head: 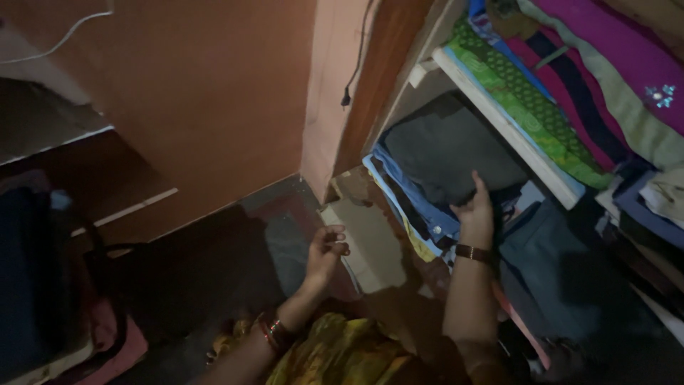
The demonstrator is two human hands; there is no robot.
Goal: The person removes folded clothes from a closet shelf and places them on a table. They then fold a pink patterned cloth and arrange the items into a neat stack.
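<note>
The right hand (476, 214) rests on a folded dark grey garment (449, 146) topping the stack (410, 196) on the lower shelf, at about two o'clock — fingers spread flat on the cloth, not closed around it. The left hand (326, 249) hovers at six o'clock, half-curled, its grip empty. A white shelf board (506, 125) above carries a green patterned cloth (527, 107).

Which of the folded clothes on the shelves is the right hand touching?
The right hand rests on the dark grey folded garment atop the lower-shelf stack, above the blue ones, not the green patterned cloth above.
</note>
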